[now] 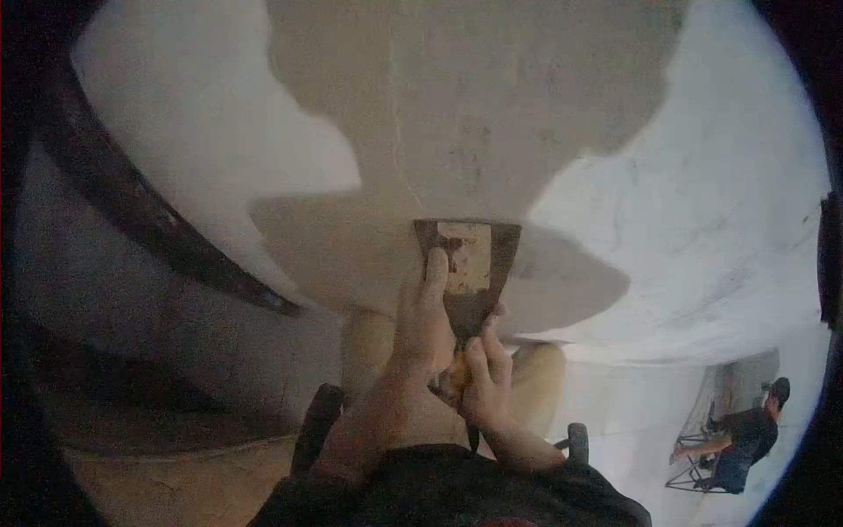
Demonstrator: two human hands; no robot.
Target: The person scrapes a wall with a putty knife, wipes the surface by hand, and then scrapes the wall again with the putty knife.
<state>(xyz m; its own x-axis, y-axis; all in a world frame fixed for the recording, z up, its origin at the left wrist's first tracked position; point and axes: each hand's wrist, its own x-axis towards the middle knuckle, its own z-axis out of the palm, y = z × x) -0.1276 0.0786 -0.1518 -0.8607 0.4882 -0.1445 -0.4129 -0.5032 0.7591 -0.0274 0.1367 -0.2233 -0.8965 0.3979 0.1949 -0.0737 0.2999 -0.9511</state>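
A wide putty knife (479, 302) is held up in front of me, its broad edge upward, right at the pale wall surface in this view. Its dark blade narrows toward the handle and carries a cream patch with reddish-brown marks. My left hand (420, 329) grips it from the left side, the thumb lying along the blade's face. On the right, my right hand (488, 378) is closed around the lower part near the yellowish handle, with its fingers pointing up beside the blade. My palms and the far fingers partly hide the handle.
Around the knife spreads a large pale wall (738, 220) with a broad shadow across it. A dark strip (167, 224) runs diagonally at the left. At lower right, another person (746, 443) in dark clothing is beside a thin-framed metal structure (689, 465).
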